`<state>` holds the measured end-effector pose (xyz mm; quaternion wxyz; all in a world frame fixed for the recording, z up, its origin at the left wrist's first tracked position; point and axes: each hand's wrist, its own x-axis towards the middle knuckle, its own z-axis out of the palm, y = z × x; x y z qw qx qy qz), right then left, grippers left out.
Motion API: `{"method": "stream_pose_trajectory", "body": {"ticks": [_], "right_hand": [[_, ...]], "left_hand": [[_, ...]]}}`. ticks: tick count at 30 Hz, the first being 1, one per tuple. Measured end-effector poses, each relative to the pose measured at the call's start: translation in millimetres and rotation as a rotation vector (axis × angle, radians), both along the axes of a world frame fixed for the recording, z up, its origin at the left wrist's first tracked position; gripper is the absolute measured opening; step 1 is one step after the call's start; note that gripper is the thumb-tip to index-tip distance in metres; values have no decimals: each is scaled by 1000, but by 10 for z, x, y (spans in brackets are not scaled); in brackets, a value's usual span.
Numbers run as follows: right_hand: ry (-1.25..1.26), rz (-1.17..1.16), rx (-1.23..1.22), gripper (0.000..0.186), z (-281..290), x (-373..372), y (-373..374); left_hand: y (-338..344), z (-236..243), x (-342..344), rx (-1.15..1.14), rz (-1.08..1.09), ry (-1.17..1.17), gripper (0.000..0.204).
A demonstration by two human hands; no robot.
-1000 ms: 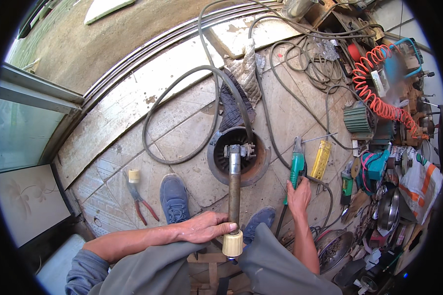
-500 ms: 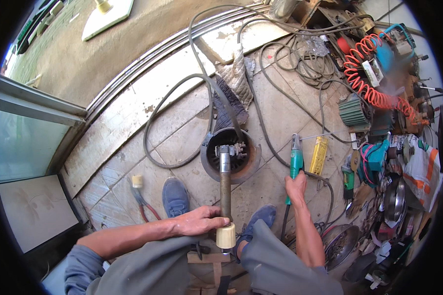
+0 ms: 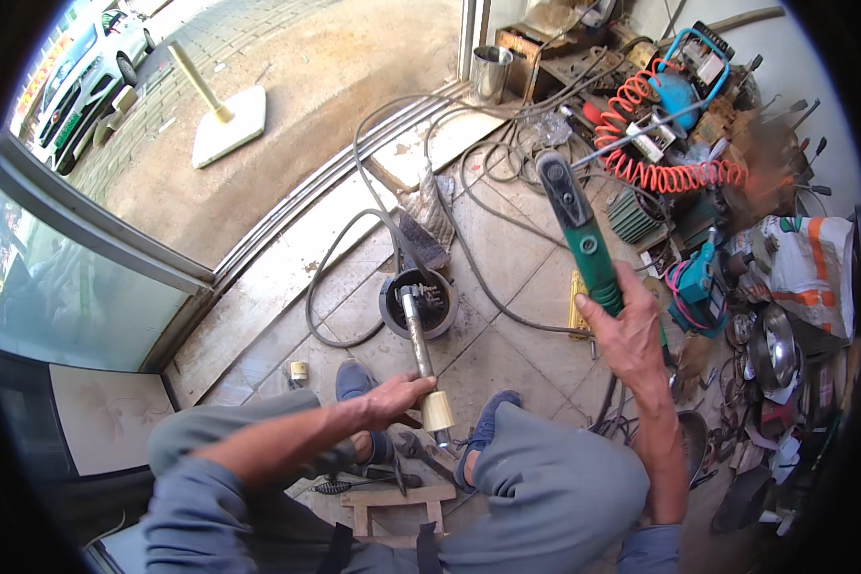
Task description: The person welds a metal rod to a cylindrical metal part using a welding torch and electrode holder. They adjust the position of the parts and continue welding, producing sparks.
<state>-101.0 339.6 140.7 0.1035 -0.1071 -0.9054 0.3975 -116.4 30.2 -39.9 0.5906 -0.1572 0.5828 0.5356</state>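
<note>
My left hand (image 3: 397, 400) is closed round a metal shaft (image 3: 415, 337), just above the cream-coloured collar (image 3: 437, 411) near its lower end. The shaft's far end rests at a round, dark metal housing (image 3: 447, 320) on the floor between my feet. On the right, my right hand (image 3: 631, 330) grips a green welding electrode holder (image 3: 588, 249), raised well above the floor. A thin welding rod (image 3: 631, 140) sticks out of its dark jaws toward the upper right. Behind this hand lies a yellow pack (image 3: 578, 301), partly hidden.
A grey cable (image 3: 354, 212) loops over the tiles by the housing. Tools, an orange coiled hose (image 3: 674, 178), a finned green motor (image 3: 636, 216) and a white sack (image 3: 804, 273) crowd the right side. A wooden frame (image 3: 407, 496) and a wrench (image 3: 426, 457) lie between my legs.
My right hand has lifted the electrode holder up from near the floor, closer to me. My left hand stays on the shaft, which now leans more. The view has shifted, showing more outside.
</note>
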Motion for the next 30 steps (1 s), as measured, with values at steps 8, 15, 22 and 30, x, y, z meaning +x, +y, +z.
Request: {"method": "stream_pose_trajectory", "body": {"ticks": [8,15,22,30], "right_hand": [[173,-73,-95,28,1105,528,-357],[417,-33,-194,27,1275,585,-757],[-6,-85,-398,29,605,651,-1274],[-121,-68,-347,26,291,339,-1484]], "left_hand": [[175,-570,638,38,648,277,34],[261,-640,569,102,778,318,38],[411,-917,672,33,796,403,40],[323,-676,704,188,885,251,40]]}}
